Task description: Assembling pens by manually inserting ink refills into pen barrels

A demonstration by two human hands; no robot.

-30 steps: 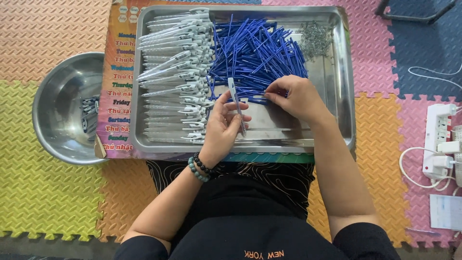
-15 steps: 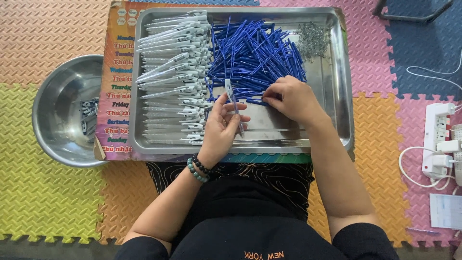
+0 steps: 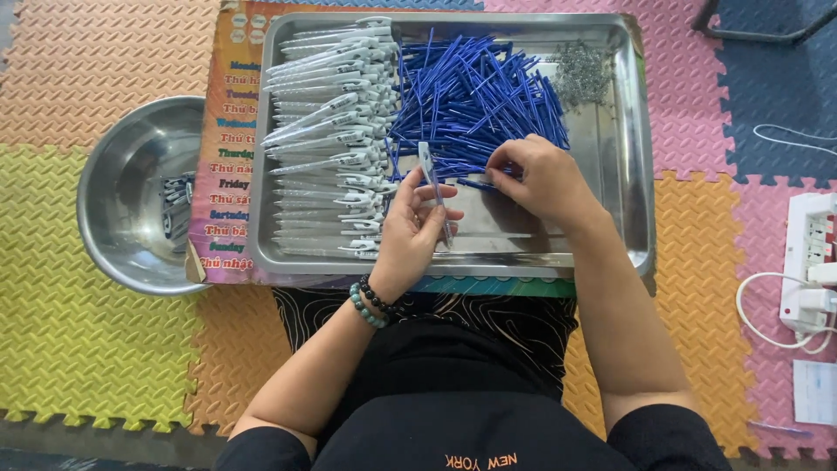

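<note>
Foam floor mats (image 3: 96,349) in yellow, orange, pink and dark blue puzzle tiles fill the frame from edge to edge. On them, in the upper middle, sits the big rectangular stainless steel tray (image 3: 628,174), resting on a colourful printed poster (image 3: 228,174) whose edge shows along the tray's left side. Left of that, the round stainless steel bowl (image 3: 131,192), with a few dark small parts lying inside. Far right, a white power strip (image 3: 806,262) with white cables looping off it.

Inside the tray now: the left part holds a stack of clear plastic pen barrels with white clips (image 3: 336,131), laid in rows. Centre top, a loose heap of blue pen refills (image 3: 471,96). Upper right corner, a small pile of tiny metal springs (image 3: 582,74).

The left hand (image 3: 417,231), beaded bracelets at the wrist, is just below the stack, fingers curled around a single clear pen barrel (image 3: 433,187), held nearly upright, its top end poking out above the fingers. The right hand (image 3: 540,179) sits right beside it at the lower edge of the blue heap, fingertips pinched together on one blue refill (image 3: 475,183), which lies low between the two hands, pointing toward the held barrel.
</note>
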